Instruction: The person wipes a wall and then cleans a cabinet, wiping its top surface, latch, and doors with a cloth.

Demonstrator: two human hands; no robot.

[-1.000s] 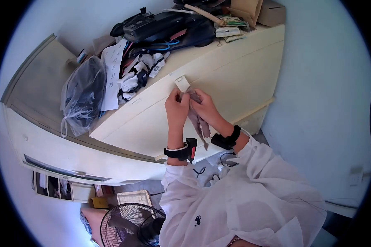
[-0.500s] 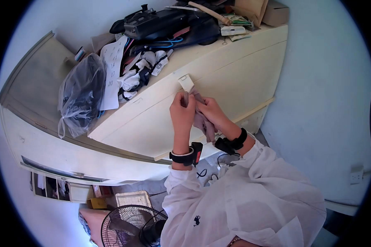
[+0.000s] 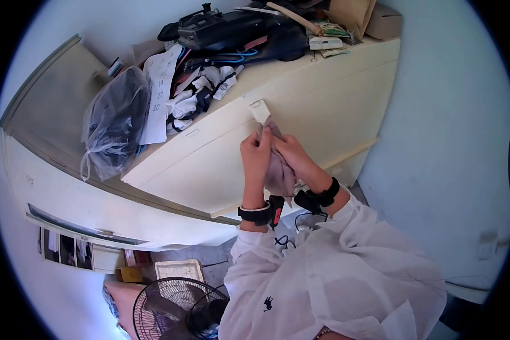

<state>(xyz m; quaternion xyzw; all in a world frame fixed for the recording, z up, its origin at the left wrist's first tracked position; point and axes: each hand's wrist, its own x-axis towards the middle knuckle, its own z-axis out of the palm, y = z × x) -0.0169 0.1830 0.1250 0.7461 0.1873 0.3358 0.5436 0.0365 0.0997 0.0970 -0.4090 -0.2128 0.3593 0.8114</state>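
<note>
A soft mauve cloth hangs in folds between my two hands, in front of the pale cabinet. With fingers closed, my left hand pinches its upper part. My right hand is also closed on it, close beside the left, with the thumb pointing up toward the other hand. Part of the cloth is hidden behind the fingers, and its exact kind cannot be made out. Just above the fingertips is a small white plate on the cabinet front.
On the cabinet lie a clear plastic bag, a numbered paper sheet, a pile of white and dark socks, a black case and a wooden stick. A fan stands at lower left.
The cloth's upper edge now shows more above my fingers, and its lower folds hang fuller. Both hands still grip it, and the view has shifted slightly.
</note>
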